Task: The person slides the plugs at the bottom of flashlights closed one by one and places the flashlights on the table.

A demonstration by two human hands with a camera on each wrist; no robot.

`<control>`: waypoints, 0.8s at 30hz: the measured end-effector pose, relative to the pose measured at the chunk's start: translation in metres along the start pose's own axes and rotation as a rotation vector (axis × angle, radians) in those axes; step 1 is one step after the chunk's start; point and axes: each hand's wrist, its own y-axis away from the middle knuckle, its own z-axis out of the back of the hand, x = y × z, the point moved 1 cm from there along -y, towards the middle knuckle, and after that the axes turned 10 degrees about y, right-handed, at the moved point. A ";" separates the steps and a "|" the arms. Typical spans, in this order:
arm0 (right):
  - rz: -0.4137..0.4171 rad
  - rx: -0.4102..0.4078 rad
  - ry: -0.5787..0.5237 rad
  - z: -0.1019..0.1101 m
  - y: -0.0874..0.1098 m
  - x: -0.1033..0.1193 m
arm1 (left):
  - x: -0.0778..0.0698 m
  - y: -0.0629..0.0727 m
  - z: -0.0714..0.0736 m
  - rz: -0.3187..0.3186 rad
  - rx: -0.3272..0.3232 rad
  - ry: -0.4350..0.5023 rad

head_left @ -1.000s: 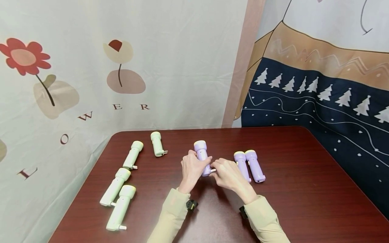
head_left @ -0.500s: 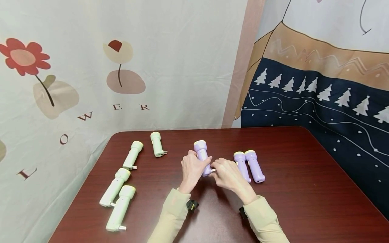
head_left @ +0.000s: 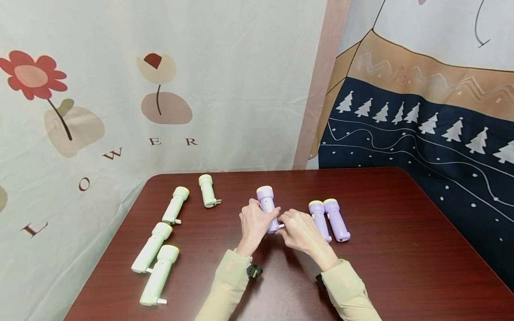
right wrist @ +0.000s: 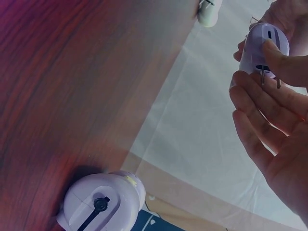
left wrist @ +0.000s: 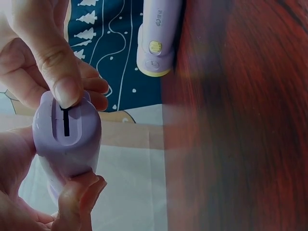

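Observation:
Near the middle of the table a purple flashlight [head_left: 265, 194] tilts up, its round head toward the back. The left hand [head_left: 253, 223] grips its barrel from the left side, thumb across the top. At the flashlight's base the right hand [head_left: 301, 227] has its thumb on the slotted end, with its other fingers on the far side. A dark slot runs through that end cap [left wrist: 89, 134] in the left wrist view. Metal plug prongs [right wrist: 278, 83] stick out of the base in the right wrist view, close by the right fingers.
Two more purple flashlights, one inner [head_left: 317, 209] and one outer [head_left: 337, 220], lie side by side right of the hands. Several light green flashlights [head_left: 158, 278] lie along the left side, prongs out. Behind the reddish-brown table [head_left: 401, 267] hang printed cloths [head_left: 241, 89].

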 end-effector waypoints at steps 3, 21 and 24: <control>0.001 -0.006 0.003 0.000 0.000 0.000 | 0.000 0.000 -0.001 -0.002 -0.004 0.001; 0.009 -0.009 0.040 -0.001 0.000 0.000 | 0.000 0.001 -0.002 0.027 0.001 0.023; 0.008 -0.012 0.039 -0.001 0.000 0.000 | 0.000 0.001 -0.003 0.027 0.000 0.023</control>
